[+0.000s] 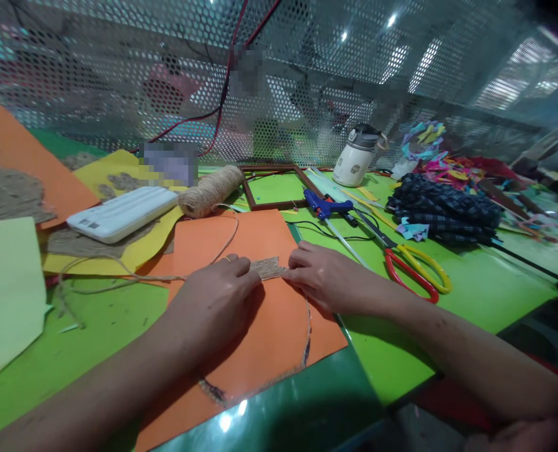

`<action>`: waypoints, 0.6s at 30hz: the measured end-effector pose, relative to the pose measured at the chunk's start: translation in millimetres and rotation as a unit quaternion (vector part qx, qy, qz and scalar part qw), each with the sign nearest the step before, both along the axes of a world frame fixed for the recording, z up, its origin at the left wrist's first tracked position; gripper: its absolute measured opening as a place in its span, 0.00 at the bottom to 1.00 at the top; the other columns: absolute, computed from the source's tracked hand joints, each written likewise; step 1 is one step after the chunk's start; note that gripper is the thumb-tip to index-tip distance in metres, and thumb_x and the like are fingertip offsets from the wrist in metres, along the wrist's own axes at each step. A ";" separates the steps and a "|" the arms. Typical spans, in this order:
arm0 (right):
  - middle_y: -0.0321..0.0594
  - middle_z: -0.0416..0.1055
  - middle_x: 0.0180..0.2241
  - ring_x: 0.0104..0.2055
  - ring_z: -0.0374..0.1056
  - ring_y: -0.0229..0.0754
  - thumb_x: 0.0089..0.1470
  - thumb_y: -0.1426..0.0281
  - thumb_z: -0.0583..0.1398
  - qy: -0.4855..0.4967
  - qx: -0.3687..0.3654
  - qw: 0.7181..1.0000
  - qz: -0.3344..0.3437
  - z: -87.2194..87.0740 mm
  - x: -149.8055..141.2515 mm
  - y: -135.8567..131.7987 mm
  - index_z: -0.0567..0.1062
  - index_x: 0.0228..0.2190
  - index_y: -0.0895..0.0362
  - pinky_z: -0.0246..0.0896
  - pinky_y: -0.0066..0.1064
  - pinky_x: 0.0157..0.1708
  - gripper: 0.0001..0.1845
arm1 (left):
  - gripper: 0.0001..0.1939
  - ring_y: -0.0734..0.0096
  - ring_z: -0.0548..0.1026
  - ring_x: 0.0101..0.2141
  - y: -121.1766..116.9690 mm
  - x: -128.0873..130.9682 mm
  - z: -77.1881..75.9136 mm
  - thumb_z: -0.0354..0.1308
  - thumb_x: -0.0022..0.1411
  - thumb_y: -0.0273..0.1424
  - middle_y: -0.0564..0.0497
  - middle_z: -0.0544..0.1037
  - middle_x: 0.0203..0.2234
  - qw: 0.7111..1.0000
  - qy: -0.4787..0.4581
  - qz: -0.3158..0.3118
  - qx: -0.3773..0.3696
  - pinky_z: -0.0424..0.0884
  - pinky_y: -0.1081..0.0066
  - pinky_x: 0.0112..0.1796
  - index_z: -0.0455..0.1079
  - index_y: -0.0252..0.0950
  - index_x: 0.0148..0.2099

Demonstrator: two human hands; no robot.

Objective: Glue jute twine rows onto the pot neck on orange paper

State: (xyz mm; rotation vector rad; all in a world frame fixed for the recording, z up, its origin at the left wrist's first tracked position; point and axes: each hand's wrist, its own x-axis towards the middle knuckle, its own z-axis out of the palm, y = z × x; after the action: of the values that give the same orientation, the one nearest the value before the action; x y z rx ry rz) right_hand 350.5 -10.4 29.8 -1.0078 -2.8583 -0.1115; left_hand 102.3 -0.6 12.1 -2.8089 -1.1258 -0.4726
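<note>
An orange paper sheet lies in front of me on the green table. On it is a small patch of wound jute twine. My left hand rests palm down on the sheet, its fingertips pinched on the patch's left end. My right hand presses closed fingers on the patch's right end. A strand of twine runs from the patch leftward and loops back to a twine spool behind the sheet.
Red and yellow scissors, a blue glue gun, a brown frame, a white bottle, dark checked cloth and a white box lie around. A perforated metal screen stands behind.
</note>
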 end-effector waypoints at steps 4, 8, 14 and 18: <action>0.46 0.72 0.38 0.40 0.60 0.47 0.73 0.75 0.56 -0.002 0.001 1.000 0.001 -1.9 1.7 1.1 0.81 0.38 0.61 0.53 0.39 0.38 0.13 | 0.18 0.60 0.75 0.32 -0.4 -0.3 1.2 0.48 0.74 0.30 0.47 0.77 0.30 0.999 -0.010 0.010 -0.033 0.61 0.63 0.31 0.79 0.37 0.38; 0.46 0.71 0.38 0.39 0.60 0.46 0.73 0.75 0.56 -0.003 -0.014 1.000 -0.008 0.0 0.7 1.0 0.80 0.35 0.60 0.52 0.39 0.36 0.15 | 0.19 0.64 0.74 0.31 0.5 -3.6 5.7 0.48 0.75 0.32 0.48 0.77 0.30 0.993 -0.052 0.024 -0.100 0.63 0.65 0.31 0.79 0.38 0.37; 0.47 0.73 0.39 0.40 0.63 0.46 0.72 0.75 0.56 0.012 -0.065 0.997 -0.037 4.9 -0.7 1.6 0.82 0.37 0.59 0.55 0.37 0.36 0.15 | 0.13 0.64 0.77 0.32 14.3 -17.1 15.3 0.54 0.68 0.31 0.48 0.83 0.32 0.981 -0.073 0.070 -0.163 0.67 0.66 0.33 0.79 0.39 0.36; 0.48 0.74 0.41 0.42 0.68 0.47 0.73 0.73 0.56 0.056 -0.103 0.992 -0.043 5.5 2.0 4.8 0.83 0.41 0.59 0.62 0.37 0.39 0.15 | 0.13 0.63 0.78 0.32 20.2 -22.7 20.0 0.53 0.63 0.27 0.47 0.84 0.33 0.982 -0.037 0.077 -0.168 0.68 0.66 0.33 0.81 0.39 0.35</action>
State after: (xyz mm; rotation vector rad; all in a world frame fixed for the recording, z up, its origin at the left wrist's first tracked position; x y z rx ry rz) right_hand 352.6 -5.6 35.3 -1.1338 -2.7687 0.2320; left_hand 79.7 19.6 32.1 -2.9654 -1.5597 -0.4085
